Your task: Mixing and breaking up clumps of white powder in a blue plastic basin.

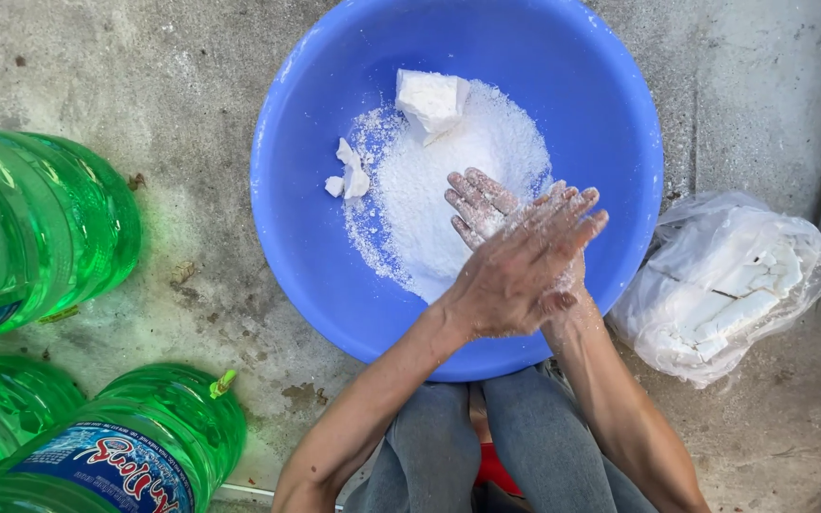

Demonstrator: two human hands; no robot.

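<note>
Left hand (515, 275) pressed flat across right hand (486, 211), palms together and dusted with white powder (448, 180), holding nothing, above a blue basin (315, 247) on the concrete floor (192, 95) (a white block (431, 99) rests atop the powder). Green jugs (40, 228) stand left; a plastic bag (724, 280) lies right.

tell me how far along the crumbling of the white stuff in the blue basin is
Much looks done: a wide heap of white powder lies in the blue basin. In hand: the left hand lies over the right hand, both dusted white, pressed together above the heap. Left: a large white block and small white chunks sit unbroken, and the plastic bag beside the basin holds more white slabs.
</note>
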